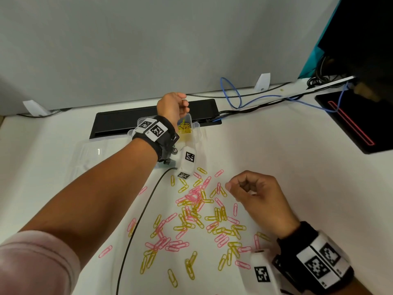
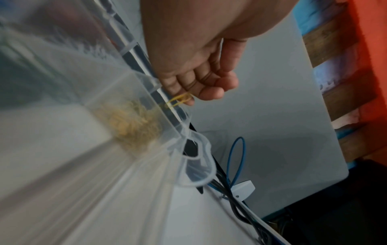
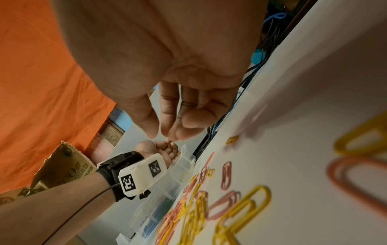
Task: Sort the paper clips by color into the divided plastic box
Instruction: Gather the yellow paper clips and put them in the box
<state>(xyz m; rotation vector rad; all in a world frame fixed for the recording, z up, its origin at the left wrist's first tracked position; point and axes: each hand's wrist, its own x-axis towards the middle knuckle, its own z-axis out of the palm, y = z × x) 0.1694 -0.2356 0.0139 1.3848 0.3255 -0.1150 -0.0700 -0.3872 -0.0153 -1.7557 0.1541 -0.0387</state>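
Yellow paper clip (image 2: 179,100) pinched in the left hand (image 1: 172,107), poised right over the divided plastic box (image 1: 196,133) — above the compartment already holding a heap of yellow clips (image 1: 184,128). This looks like the drop-off step. The right hand (image 1: 257,193) hovers loosely curled and empty over the mixed pink and yellow scatter (image 1: 197,211) on the table. Next it needs a clean release — fingers parting squarely over that cell.
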